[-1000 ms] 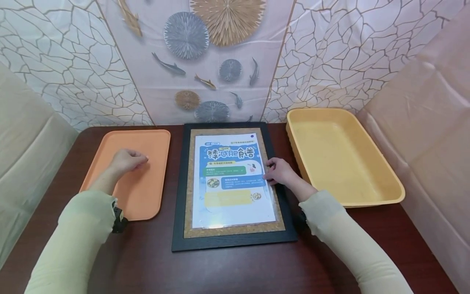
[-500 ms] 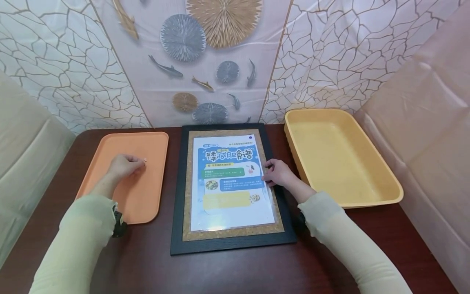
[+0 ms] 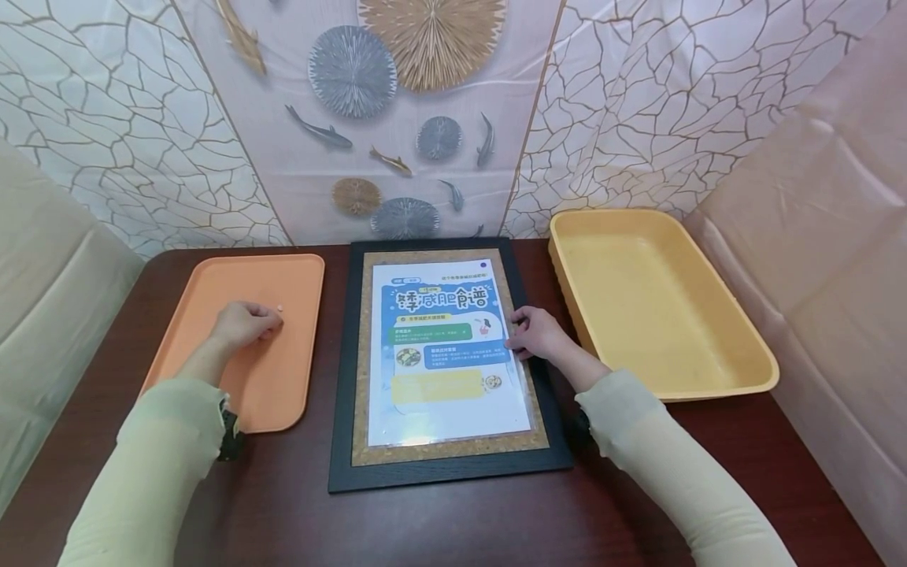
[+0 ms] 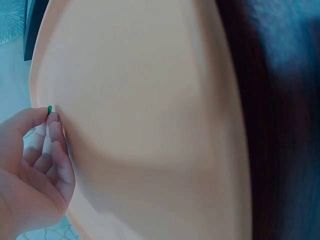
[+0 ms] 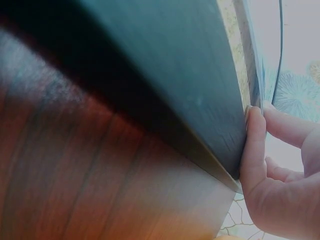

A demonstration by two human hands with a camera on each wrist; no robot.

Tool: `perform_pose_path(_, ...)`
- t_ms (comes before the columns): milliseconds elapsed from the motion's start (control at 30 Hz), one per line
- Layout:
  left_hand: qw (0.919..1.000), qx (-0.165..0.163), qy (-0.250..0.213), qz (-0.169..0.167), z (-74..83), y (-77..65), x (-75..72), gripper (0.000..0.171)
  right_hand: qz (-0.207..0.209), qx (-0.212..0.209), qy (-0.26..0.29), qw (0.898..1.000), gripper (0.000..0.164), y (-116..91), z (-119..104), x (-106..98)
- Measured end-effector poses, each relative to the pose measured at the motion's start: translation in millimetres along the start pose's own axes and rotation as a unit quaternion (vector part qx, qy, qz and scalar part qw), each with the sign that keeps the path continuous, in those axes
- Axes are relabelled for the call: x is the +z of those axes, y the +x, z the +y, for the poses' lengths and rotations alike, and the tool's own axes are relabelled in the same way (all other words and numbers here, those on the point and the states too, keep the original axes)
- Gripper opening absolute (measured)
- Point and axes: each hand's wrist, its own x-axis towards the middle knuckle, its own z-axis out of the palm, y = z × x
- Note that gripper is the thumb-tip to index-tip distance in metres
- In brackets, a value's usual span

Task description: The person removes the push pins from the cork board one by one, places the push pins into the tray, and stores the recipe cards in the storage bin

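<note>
In the head view my left hand (image 3: 243, 324) is over the orange tray (image 3: 248, 394). Its thumb and forefinger pinch a small green push pin (image 4: 49, 108), of which only a bit shows at the fingertips. At the centre lies a cork board (image 3: 361, 433) with a black frame, bearing a printed poster (image 3: 453, 409) in a clear, glossy cover. A purple push pin (image 3: 483, 264) sits at the poster's top right corner. My right hand (image 3: 540, 335) pinches the poster's right edge between thumb and forefinger, its other fingers over the frame in the right wrist view.
A deep yellow bin (image 3: 659, 307) stands to the right of the board, close to my right forearm. Dark brown wood of the table (image 3: 425, 528) shows in front. A patterned cloth (image 3: 283, 157) hangs behind, with plain cloth at both sides.
The head view has shifted slightly. My left hand has come a little lower and nearer over the tray. My right hand stays at the poster's edge.
</note>
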Motion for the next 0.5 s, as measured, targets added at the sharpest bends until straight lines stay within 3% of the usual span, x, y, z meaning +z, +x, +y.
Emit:
perform_pose_path(300,0.9998,-0.006,-0.017,-0.006,2.5,-5.2,-4.8,0.035,0.0,-0.003,-0.002,1.0,0.05,-2,-2,0)
perform_pose_path(500,0.9989,-0.001,-0.045,-0.014,21.4,-7.1,-21.1,0.049,0.003,0.004,0.003,1.0,0.049,-1,-2,1)
